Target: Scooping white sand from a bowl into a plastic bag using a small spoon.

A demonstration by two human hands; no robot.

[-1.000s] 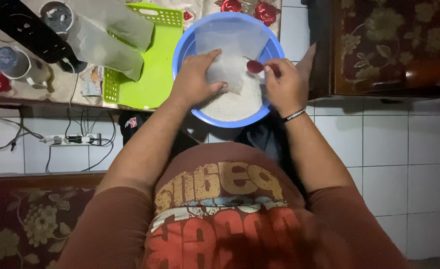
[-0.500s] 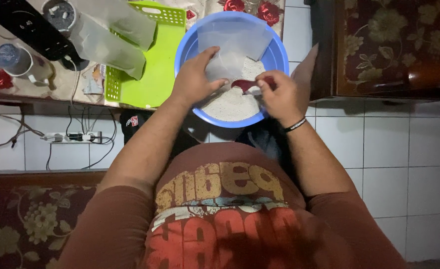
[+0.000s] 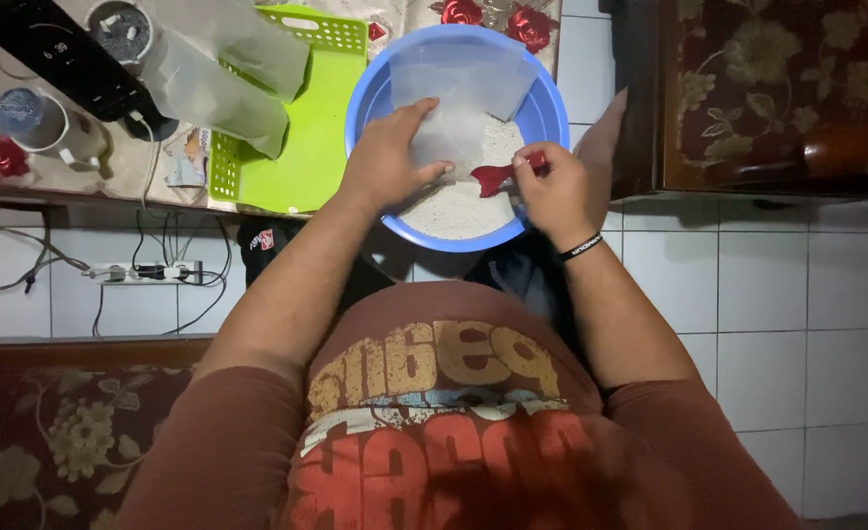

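Item: clear plastic bag [image 3: 454, 108], limp, slippery, likely light; best pinched at its mouth. We are holding it in the blue basin [image 3: 542, 128] with our left hand [image 3: 395, 162] closed; our right hand [image 3: 552, 191] is gripping a red scoop [image 3: 498, 177] over white grain.

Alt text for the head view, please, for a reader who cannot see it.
Seen from above, a person's left hand holds a clear plastic bag over a blue basin of pale powder, while the right hand holds a red scoop. A green tray lies beside it.

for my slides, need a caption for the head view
Left hand holds a clear bag over a blue basin; right hand holds a red scoop.
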